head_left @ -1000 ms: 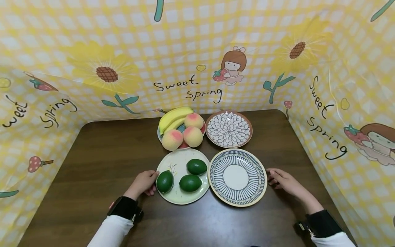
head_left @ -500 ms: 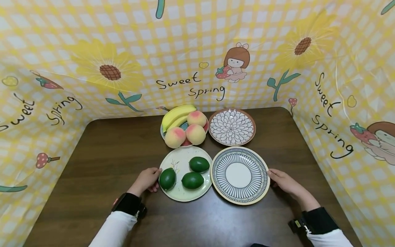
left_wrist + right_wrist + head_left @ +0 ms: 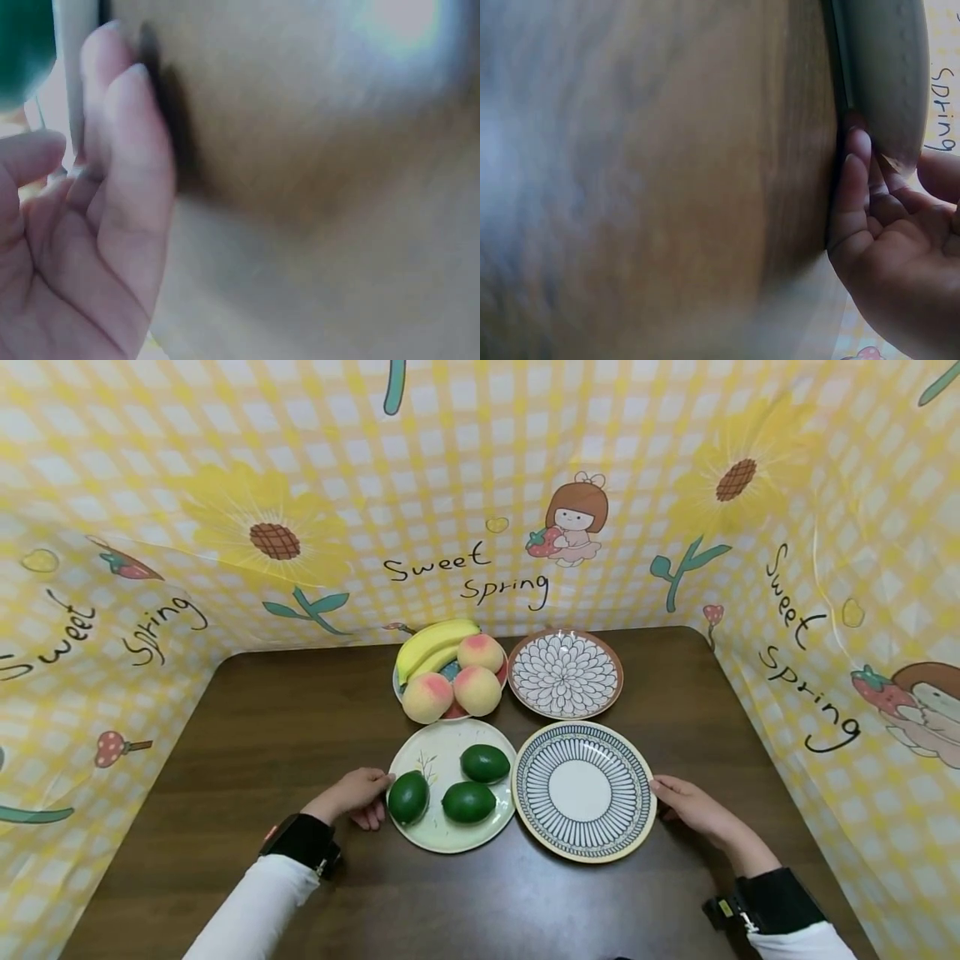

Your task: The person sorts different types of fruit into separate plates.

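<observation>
My left hand [image 3: 372,797] pinches the left rim of a pale plate [image 3: 442,745] that carries three green fruits [image 3: 468,802]. In the left wrist view the rim [image 3: 75,67] runs between thumb and fingers [image 3: 124,127], beside a green fruit [image 3: 22,52]. My right hand [image 3: 663,798] grips the right rim of an empty blue-striped plate [image 3: 583,790]. The right wrist view shows its fingertips [image 3: 855,161] tucked under the plate's edge [image 3: 881,67], with the thumb on the other side. Both plates sit on the dark wooden table [image 3: 285,718].
Behind the two plates stand a plate with bananas [image 3: 431,642] and three peaches [image 3: 427,697], and an empty flower-patterned plate [image 3: 564,673]. A yellow checked cloth wall [image 3: 150,568] encloses the table at the back and on both sides.
The right hand has closed in from just beside the striped plate onto its rim. The left hand has stayed at the pale plate's rim. The head view has shifted slightly.
</observation>
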The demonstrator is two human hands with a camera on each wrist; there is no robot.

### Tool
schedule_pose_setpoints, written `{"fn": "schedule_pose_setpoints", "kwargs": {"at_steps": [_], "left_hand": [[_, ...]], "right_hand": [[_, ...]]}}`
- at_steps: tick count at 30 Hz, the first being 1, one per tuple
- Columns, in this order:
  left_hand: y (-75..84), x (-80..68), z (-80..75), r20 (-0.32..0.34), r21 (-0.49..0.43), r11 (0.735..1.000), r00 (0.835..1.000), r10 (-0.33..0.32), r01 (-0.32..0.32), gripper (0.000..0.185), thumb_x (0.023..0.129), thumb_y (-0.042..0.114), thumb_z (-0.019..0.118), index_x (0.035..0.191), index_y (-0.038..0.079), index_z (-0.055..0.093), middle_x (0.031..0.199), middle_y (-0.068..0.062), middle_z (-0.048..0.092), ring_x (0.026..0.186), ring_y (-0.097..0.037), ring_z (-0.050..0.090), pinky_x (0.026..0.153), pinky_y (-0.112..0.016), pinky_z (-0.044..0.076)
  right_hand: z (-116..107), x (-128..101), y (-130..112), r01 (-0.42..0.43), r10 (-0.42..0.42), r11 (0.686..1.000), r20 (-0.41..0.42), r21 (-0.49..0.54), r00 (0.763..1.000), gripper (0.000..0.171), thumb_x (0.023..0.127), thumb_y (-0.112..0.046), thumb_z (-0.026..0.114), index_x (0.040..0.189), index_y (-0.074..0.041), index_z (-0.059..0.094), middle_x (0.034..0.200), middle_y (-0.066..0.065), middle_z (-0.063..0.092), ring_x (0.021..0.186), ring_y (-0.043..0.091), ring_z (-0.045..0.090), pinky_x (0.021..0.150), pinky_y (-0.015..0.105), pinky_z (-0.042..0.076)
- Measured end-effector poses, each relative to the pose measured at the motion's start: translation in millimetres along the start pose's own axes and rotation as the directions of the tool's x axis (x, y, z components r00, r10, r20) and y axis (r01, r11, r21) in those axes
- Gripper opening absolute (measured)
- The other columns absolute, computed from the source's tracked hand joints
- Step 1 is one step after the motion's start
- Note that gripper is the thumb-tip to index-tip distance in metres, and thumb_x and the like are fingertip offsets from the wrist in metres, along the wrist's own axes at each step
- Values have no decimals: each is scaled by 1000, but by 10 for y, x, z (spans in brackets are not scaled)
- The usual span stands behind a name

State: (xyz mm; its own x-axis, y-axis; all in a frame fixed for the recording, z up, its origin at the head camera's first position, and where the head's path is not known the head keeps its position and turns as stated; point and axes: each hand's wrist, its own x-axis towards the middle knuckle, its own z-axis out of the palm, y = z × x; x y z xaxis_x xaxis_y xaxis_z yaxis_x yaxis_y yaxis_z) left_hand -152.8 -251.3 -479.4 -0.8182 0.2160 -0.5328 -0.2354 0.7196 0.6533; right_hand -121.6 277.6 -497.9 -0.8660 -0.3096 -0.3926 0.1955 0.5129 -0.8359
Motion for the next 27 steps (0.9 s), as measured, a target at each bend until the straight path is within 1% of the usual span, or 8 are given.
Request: {"fn": "schedule_pose_setpoints", "kwargs": {"at_steps": [3,6,8,10,14,17,23,27], "left_hand": [[111,-29,-199,-23,131,991,1000,21,-18,37,110,25,44,104,-5,64,72,-14,68,58,-19,67,57,-34,58],[376,5,-454,-131,294,954,986,100,-58,47,107,31,52,134,-7,55,115,-31,69,99,-40,71,87,-50,59],[605,66,-588,-190,359,929,968,167,-90,65,103,36,59,150,-5,40,141,-35,55,127,-49,58,105,-59,50],[825,150,-665,-222,384,916,951,213,-116,78,101,39,62,158,-2,28,155,-35,40,143,-51,42,116,-63,38],[1155,372,-646,-210,391,910,949,236,-140,78,102,41,58,159,-1,27,158,-35,36,148,-49,35,121,-60,35],[1263,543,-556,-194,402,908,958,213,-120,76,101,42,56,159,1,30,156,-33,41,148,-49,35,120,-59,36],[1223,755,-386,-222,434,900,961,162,-52,86,91,44,70,159,9,32,156,-31,41,145,-48,40,115,-62,41],[1153,832,-291,-260,425,904,950,171,-47,91,87,42,76,159,11,31,154,-33,40,139,-49,46,109,-62,46]], "right_hand": [[23,-1,25,0,0,1000,11,17,1000,54,113,-23,34,144,21,37,132,36,56,102,13,58,83,30,54],[17,6,41,5,-5,1000,12,19,1000,54,113,-22,33,144,21,36,129,35,57,99,10,58,81,29,54],[2,12,47,15,-16,1000,15,14,1000,54,113,-22,32,144,22,36,127,35,57,97,9,58,80,29,55],[-11,18,40,24,-24,1000,20,8,1000,54,113,-22,31,143,23,35,127,35,57,96,8,58,80,29,55],[-36,33,28,35,-35,999,22,-14,999,54,113,-22,31,143,23,36,127,36,57,96,8,57,79,30,55],[-31,42,24,51,-51,998,10,-30,999,53,113,-21,32,143,22,37,127,36,57,96,9,58,79,31,55],[15,41,33,81,-82,996,-12,-45,997,50,112,-19,35,140,23,40,124,37,59,93,13,60,76,31,55],[5,17,36,83,-84,995,-21,-55,996,51,112,-20,35,139,23,41,125,38,58,96,15,61,76,31,55]]}}
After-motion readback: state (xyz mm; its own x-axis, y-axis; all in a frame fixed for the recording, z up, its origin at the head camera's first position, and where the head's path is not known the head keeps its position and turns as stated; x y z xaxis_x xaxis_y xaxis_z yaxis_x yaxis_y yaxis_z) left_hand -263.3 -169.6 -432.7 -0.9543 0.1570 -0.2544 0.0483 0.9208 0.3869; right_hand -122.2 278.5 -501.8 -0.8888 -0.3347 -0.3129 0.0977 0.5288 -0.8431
